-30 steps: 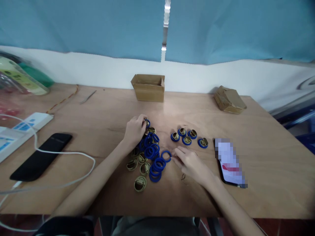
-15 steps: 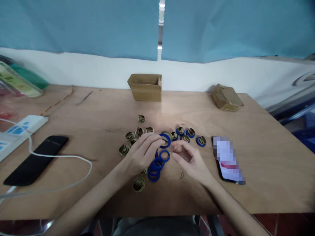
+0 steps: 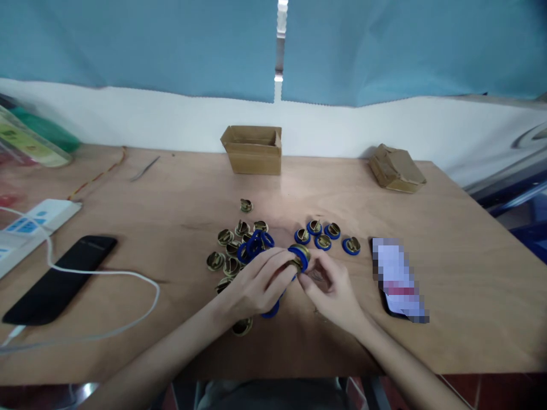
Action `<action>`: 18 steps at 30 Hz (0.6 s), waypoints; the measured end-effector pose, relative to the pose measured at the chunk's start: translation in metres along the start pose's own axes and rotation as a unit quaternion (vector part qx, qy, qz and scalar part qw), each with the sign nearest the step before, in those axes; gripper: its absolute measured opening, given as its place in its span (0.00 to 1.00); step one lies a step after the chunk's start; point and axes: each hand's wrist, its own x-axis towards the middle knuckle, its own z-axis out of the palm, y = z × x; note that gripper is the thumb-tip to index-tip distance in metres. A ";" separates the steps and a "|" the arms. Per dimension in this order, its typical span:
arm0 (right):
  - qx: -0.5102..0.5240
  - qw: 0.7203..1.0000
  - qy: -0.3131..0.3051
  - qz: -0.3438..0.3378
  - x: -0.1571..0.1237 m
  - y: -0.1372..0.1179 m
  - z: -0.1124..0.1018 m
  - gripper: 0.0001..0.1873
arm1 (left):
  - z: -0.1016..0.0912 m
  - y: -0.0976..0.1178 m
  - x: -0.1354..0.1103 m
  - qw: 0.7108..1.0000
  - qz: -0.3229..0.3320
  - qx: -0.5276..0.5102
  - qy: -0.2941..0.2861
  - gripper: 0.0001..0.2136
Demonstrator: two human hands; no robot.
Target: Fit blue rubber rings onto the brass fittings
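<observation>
In front of me, a round brass-coloured metal piece with a blue ring [image 3: 300, 254] is held up between both hands. The fingers of my left hand [image 3: 260, 279] pinch it from the left. On its right side, the curled thumb and forefinger of my right hand [image 3: 335, 287] close on its edge. Beneath and behind my left hand lie loose blue rings [image 3: 255, 245], partly hidden, among several brass pieces with clips on top [image 3: 216, 261]. To the right, several brass pieces seated in blue rings [image 3: 332, 230] stand grouped together.
An open cardboard box [image 3: 256, 160] stands by the wall, and a closed cardboard box [image 3: 397, 169] lies at the back right. A phone with a lit screen [image 3: 397, 279] is at the right. Left are a black phone [image 3: 62, 279], a white cable [image 3: 128, 273] and a power strip [image 3: 47, 216].
Both hands have moved slightly toward me with the ring and the brass piece. The right fingers have closed in on it. Loose blue rings behind my left hand have come into view.
</observation>
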 end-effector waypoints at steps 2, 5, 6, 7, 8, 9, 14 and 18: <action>-0.034 0.999 0.011 -0.020 -0.002 0.000 0.000 0.16 | 0.001 0.000 -0.001 1.000 0.001 -0.009 0.000 0.11; -0.060 0.997 0.025 -0.036 -0.003 0.000 0.001 0.18 | 0.002 0.001 -0.003 1.000 0.005 -0.011 0.012 0.10; -0.060 0.997 0.025 -0.037 -0.003 0.001 0.001 0.18 | 0.003 0.001 -0.002 1.000 0.004 -0.009 0.017 0.10; -0.059 0.997 0.024 -0.036 -0.003 0.001 0.002 0.18 | 0.002 0.001 -0.001 1.000 0.003 -0.008 0.019 0.10; -0.058 0.997 0.023 -0.035 -0.003 0.002 0.002 0.17 | 0.001 0.000 0.000 1.000 0.004 -0.010 0.016 0.09; -0.059 0.997 0.021 -0.035 -0.002 0.002 0.002 0.17 | 0.000 0.000 0.001 1.000 0.010 -0.012 0.010 0.09; -0.063 0.997 0.018 -0.043 -0.003 0.003 0.004 0.20 | -0.003 0.000 0.007 0.999 0.038 -0.009 -0.019 0.06; -0.053 0.997 0.006 -0.050 -0.004 0.004 0.005 0.24 | -0.002 0.000 0.007 0.999 0.038 -0.014 -0.010 0.05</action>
